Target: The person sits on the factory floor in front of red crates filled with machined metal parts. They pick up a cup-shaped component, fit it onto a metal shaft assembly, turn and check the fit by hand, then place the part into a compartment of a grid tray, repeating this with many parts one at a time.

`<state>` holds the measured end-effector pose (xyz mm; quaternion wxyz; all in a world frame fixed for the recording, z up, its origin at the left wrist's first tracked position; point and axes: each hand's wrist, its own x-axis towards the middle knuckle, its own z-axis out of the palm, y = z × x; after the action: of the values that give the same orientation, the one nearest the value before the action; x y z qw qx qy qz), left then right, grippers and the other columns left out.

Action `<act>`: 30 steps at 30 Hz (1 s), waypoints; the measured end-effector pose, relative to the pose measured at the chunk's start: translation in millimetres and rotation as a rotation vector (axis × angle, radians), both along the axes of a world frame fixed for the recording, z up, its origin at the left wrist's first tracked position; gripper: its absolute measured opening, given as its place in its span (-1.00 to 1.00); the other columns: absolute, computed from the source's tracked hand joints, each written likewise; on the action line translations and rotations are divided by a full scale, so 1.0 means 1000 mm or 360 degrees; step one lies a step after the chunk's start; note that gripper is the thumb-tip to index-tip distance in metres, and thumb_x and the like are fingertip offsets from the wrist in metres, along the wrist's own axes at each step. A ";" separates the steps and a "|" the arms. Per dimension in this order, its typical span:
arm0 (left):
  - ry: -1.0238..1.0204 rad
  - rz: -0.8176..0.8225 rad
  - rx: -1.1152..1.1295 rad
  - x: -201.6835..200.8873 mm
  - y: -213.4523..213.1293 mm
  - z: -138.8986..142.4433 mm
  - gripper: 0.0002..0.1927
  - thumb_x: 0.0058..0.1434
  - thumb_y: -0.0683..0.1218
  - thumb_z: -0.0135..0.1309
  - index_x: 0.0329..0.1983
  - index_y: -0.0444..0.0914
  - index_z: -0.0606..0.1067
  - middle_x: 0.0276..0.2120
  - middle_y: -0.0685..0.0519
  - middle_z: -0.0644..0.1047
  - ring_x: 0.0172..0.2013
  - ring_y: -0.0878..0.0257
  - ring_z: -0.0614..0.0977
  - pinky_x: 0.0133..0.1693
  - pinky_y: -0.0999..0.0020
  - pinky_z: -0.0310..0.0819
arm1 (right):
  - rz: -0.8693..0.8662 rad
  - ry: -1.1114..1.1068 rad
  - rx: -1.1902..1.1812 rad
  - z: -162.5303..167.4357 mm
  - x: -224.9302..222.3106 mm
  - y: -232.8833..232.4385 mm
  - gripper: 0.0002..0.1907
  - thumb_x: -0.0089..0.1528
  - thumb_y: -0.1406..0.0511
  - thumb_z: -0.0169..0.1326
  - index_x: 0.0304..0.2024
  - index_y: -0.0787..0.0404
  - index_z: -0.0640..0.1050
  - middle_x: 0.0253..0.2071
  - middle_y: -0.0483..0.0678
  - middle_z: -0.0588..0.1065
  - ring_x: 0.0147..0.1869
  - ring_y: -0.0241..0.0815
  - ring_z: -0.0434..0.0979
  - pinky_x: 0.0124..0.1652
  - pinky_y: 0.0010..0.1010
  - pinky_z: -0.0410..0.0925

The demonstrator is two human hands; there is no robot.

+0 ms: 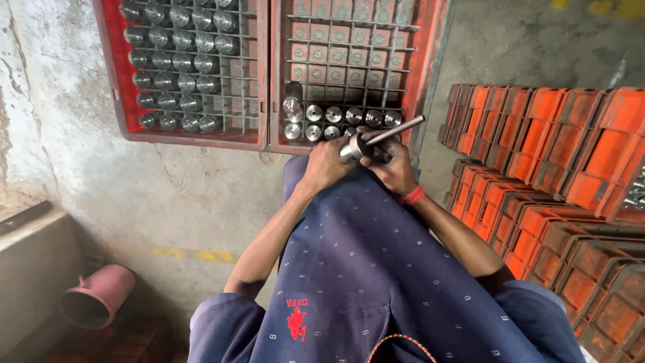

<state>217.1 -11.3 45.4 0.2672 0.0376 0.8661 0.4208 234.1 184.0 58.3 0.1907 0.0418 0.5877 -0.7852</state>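
Metal cylinder (351, 149) held over the lap, just in front of the near edge of the right crate. Left hand (327, 163) wrapped closed around the cylinder's side. Right hand (396, 168) closed on a thin metal rod (396, 130), whose near end meets the cylinder's top; rod angles up to the right. Red band on the right wrist.

Two red gridded crates on the concrete floor ahead, side by side, touching. Right crate (423, 60): mostly bare cells; two short rows of shiny cylinders along the near edge, roughly ten visible, one taller piece at the left end; some hidden behind the hands, so exact count cannot be told. Left crate (111, 81): left and middle columns filled with cylinders standing upright, about twenty-five showing; right-hand cells bare; top rows cut off by the frame.

To the right: stacks of orange crates (537, 175), tilted and nested, well over a dozen, count unclear. One pink jug (97, 296) lies on its side at lower left, near a low ledge.
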 end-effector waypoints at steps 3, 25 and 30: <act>-0.0099 -0.0061 0.0178 0.001 0.004 -0.006 -0.50 -0.01 0.10 0.32 -0.04 -0.23 0.58 -0.32 -0.20 0.65 -0.23 -0.16 0.69 -0.15 -0.01 0.54 | 0.0009 -0.0096 -0.0041 -0.025 0.005 0.022 -0.56 0.22 0.52 0.22 0.14 0.33 0.45 0.26 0.02 0.47 0.30 -0.21 0.49 0.25 -0.37 0.39; 0.0570 0.0477 -0.0218 -0.025 -0.098 -0.016 -0.51 0.22 -0.29 0.12 0.23 -0.16 0.48 0.04 -0.07 0.55 -0.04 -0.16 0.64 -0.07 0.03 0.56 | -0.0789 -0.0247 -0.0271 -0.062 0.018 0.029 -0.63 0.21 0.62 0.08 0.08 0.39 0.50 -0.18 -0.18 0.44 -0.13 -0.38 0.40 -0.06 -0.57 0.29; 0.0482 0.0456 -0.0881 -0.031 -0.209 0.010 -0.52 -0.02 -0.22 0.25 0.03 -0.16 0.54 -0.04 -0.11 0.56 -0.15 -0.17 0.65 -0.20 -0.04 0.53 | -0.0796 -0.0315 -0.0278 -0.063 0.019 0.018 -0.78 0.33 0.58 0.09 0.02 0.37 0.48 -0.15 -0.15 0.46 -0.10 -0.39 0.43 -0.03 -0.60 0.33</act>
<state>185.7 -220.6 55.1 0.0739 -0.0963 0.9737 0.1928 253.6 201.7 -4.4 0.0504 0.2455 0.4676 -0.8477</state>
